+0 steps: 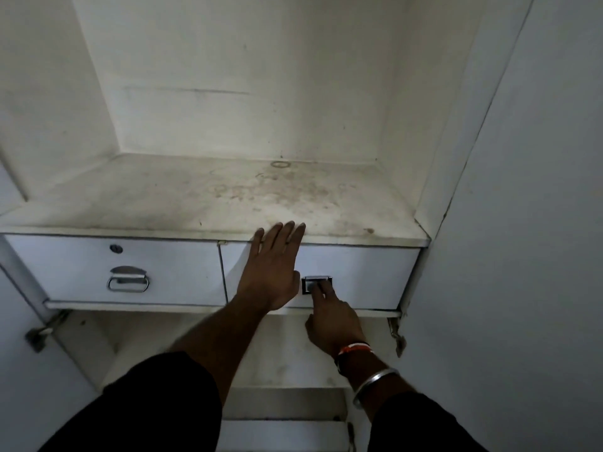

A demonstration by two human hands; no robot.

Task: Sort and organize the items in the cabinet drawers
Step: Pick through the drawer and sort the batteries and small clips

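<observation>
Two white drawers sit side by side under a stained shelf top, both closed. The left drawer has a keyhole and a metal ring handle. My left hand lies flat with fingers spread against the front of the right drawer, its fingertips reaching the shelf edge. My right hand has its fingers on the right drawer's square metal handle. No items from inside the drawers are visible.
The cabinet recess above the shelf has bare white walls. A lower shelf lies beneath the drawers. A hinge hangs at the right and a latch at the left. A white door panel fills the right side.
</observation>
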